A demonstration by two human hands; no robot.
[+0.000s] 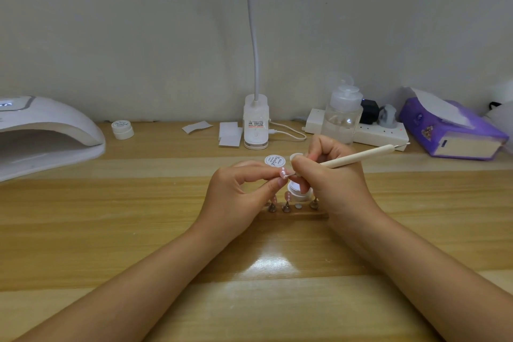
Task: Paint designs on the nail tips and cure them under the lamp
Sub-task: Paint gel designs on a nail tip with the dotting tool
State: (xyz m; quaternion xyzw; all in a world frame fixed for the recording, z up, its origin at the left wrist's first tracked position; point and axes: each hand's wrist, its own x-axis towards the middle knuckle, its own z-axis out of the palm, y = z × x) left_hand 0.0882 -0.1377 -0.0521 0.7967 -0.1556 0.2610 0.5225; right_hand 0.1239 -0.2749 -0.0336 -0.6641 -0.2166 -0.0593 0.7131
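Just above the wooden nail stand (294, 214), our left hand (236, 197) pinches a pink nail tip (283, 174); our right hand (330, 183) grips the cream dotting pen (358, 158). A slip could smear the wet white dots.

hands (236, 191) 2 | dotting pen (361, 158) 1 | curing lamp (47, 130) 1 | tissue box (455, 130) 1

we see two bare forearms, no sleeves in view | our left hand (236, 197): no rings, no watch | our right hand (330, 175): likewise bare, nothing worn
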